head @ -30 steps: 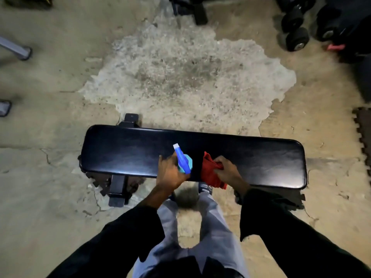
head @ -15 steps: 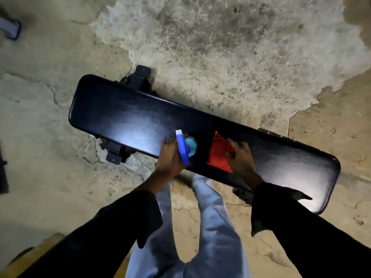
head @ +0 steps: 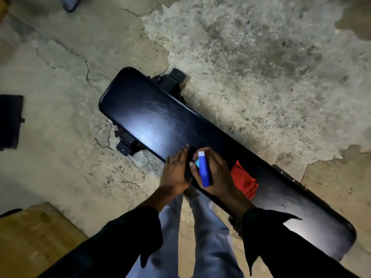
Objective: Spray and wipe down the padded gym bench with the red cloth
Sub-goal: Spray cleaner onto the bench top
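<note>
The long black padded bench (head: 152, 121) runs diagonally from upper left to lower right. Near its front edge my right hand (head: 217, 175) grips the blue spray bottle (head: 203, 170), whose white nozzle tip points toward the bench's left end. My left hand (head: 175, 171) lies beside it with straight fingers, touching the bench edge and holding nothing. The red cloth (head: 244, 181) sits crumpled on the pad just right of my right hand, with no hand on it.
Cracked concrete floor (head: 261, 57) surrounds the bench. A black mat piece (head: 10, 121) lies at the left edge and a brown cardboard box (head: 34, 237) at the lower left. Black bench feet (head: 174, 78) stick out near the left end. My legs stand close to the bench.
The spray bottle has passed from my left hand to my right. My right hand has let go of the red cloth, which stays on the pad. The view has swung, so the bench looks more tilted.
</note>
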